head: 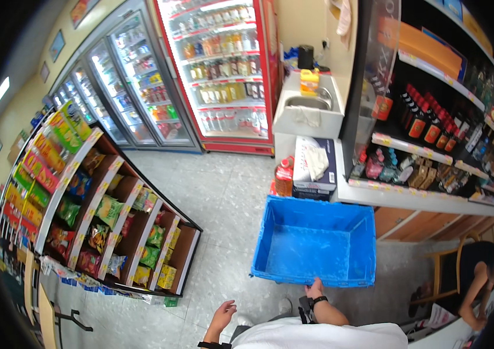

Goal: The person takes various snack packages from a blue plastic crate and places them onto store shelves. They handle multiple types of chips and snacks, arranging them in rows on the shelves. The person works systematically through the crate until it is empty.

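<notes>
A blue plastic crate [305,280] is in front of me, its bare inner bottom showing scuffs. My right hand [315,289] grips the middle of its near rim, with some fingers hidden behind the edge. Bands and a small dark device circle that wrist. Lower and to the left, my left hand [223,315] hangs in the air beside my body, holding nothing, its fingers slightly apart. Just beyond the crate stand a jug of reddish-brown liquid [284,176] and a cardboard box [325,174] with a pale cloth [316,162] on top.
A snack shelf [131,231] rises on the left. A red drinks fridge [229,146] and glass-door coolers [142,83] line the back. Behind the box is a sink [308,103]; bottle shelves [412,148] fill the right. At lower right, a person [480,270] occupies a wooden chair [436,275].
</notes>
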A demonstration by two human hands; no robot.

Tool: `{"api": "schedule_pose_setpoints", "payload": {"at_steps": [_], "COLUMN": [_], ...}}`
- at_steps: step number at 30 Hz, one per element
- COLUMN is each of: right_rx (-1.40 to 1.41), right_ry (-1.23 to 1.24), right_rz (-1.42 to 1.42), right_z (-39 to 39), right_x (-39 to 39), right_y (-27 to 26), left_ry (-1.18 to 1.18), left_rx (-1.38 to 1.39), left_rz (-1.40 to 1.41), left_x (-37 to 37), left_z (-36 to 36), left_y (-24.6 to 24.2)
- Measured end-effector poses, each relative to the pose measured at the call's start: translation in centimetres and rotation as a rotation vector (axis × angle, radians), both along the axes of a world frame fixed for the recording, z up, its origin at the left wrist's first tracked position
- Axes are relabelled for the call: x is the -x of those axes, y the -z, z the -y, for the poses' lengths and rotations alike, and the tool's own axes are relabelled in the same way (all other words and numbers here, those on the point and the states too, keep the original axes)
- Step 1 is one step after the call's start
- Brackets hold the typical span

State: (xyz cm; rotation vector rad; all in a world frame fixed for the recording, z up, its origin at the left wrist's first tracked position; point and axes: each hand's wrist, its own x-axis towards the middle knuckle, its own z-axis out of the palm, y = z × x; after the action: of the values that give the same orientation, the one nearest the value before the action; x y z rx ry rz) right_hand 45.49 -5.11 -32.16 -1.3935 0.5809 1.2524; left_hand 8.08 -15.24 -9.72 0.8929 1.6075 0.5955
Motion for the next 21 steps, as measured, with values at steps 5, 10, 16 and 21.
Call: {"api": "schedule_pose_setpoints", "payload": {"at_steps": [5,10,16,21], "right_rx": [-0.012,-0.076,0.062,0.08], "right_ry": [-0.078,-0.216,-0.422,-0.57], "right_rz": [0.062,0.057,0.106,0.085], "right_z": [0.6,5.8,13.2,18.6], "right_x": [-0.7,-1.1,1.2,5.4], "right_y": [-1.4,-3.3,-7.1,-11.2], "left_ry": [-0.117,-0.142,-0.22,-0.216], "left_rx": [-0.094,-0.057,-0.035,0.009], "left_rz": [0.067,0.178,0.166,0.228], "left_x": [2.6,5.2,8.5,10.6], "left_z": [2.6,5.6,4.4,3.2], "left_y": [-0.2,1.0,4.6,7.2]}}
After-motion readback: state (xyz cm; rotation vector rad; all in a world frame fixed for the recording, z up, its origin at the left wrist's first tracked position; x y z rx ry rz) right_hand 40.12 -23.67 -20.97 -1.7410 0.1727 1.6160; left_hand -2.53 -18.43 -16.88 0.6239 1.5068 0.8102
